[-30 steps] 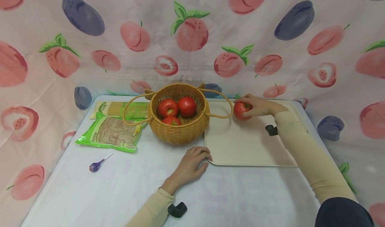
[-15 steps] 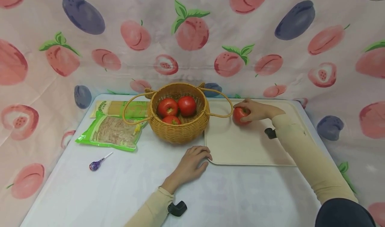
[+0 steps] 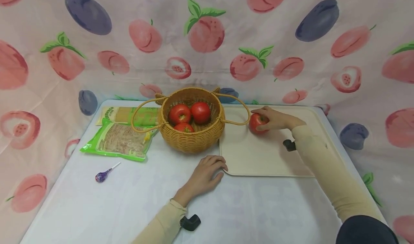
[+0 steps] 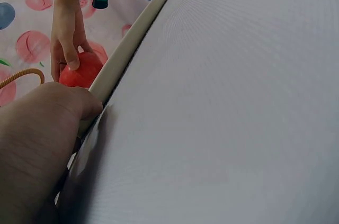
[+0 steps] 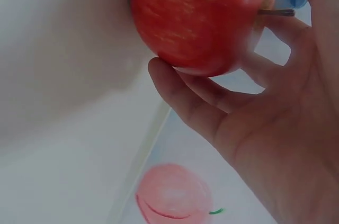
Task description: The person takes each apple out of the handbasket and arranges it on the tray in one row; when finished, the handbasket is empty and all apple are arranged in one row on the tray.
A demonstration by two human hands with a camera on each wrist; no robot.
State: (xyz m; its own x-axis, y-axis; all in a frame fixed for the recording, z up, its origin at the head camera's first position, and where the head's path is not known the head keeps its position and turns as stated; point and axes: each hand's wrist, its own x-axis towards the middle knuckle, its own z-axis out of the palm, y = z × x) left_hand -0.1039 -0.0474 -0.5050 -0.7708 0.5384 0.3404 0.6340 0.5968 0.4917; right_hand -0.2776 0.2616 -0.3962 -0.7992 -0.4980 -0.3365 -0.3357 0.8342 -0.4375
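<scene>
My right hand (image 3: 275,119) grips a red apple (image 3: 257,124) over the back left of a cream tray (image 3: 268,157). In the right wrist view the fingers curl round the apple (image 5: 201,17), whose brown stem points toward the palm. My left hand (image 3: 205,174) rests at the tray's front left corner, fingers loosely bent, with the fingertips at its rim. Beside the tray stands a wicker basket (image 3: 191,143) with 3 red apples (image 3: 201,112) inside. One of its loop handles reaches over the tray, close to the gripped apple.
Left of the basket lie a bag of brown sliced food (image 3: 119,139) and, behind it, a pack of dry noodles (image 3: 124,115). A purple-wrapped lollipop (image 3: 105,174) lies in front of them on the white table (image 3: 97,208). A fruit-print cloth (image 3: 207,68) hangs behind.
My right hand has shifted slightly left and toward the front with the apple. The left hand stays at the tray's corner.
</scene>
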